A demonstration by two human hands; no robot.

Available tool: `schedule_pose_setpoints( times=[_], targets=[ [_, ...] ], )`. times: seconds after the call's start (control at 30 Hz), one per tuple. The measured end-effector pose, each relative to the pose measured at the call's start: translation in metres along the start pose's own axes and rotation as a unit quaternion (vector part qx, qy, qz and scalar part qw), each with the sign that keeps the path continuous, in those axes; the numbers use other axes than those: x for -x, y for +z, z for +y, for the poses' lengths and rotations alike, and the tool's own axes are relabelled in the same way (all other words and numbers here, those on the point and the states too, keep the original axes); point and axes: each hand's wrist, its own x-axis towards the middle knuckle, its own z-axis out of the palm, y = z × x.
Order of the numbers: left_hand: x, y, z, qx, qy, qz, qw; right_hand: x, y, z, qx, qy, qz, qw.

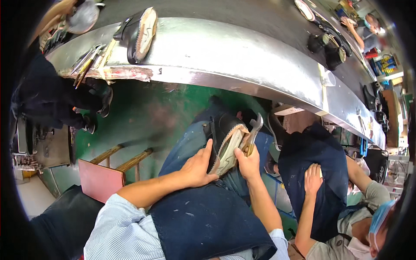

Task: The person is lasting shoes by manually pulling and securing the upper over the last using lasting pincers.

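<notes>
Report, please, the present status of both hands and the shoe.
Left hand on black shoe, underside toward camera. Right hand gripping metal-headed tool at shoe's right edge. No obstruction seen.

shoe (229, 149): partly hidden by hands (197, 168) (248, 164) | tool (257, 125): grip partly covered | upper-left person (47, 89): cut off

Shoe (231, 149) lies over lap (184, 149), between left hand (198, 169) and right hand (248, 164); hand tool (257, 125) in latter. Workbench (242, 54) beyond bears second shoe (144, 37). Stool (100, 179) left; co-worker (318, 186) right.
</notes>
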Motion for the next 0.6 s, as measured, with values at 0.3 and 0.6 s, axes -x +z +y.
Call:
schedule_pose_setpoints(
  times=[0.3,0.6],
  targets=[
    [-0.019,-0.073,0.042,0.023,0.258,0.031,0.965,0.061,-0.080,0.022,-0.241,0.117,0.026,0.963],
    [-0.146,-0.055,0.104,0.022,0.209,-0.043,0.977,0.140,-0.123,0.057,-0.215,0.129,0.008,0.968]
  ],
)
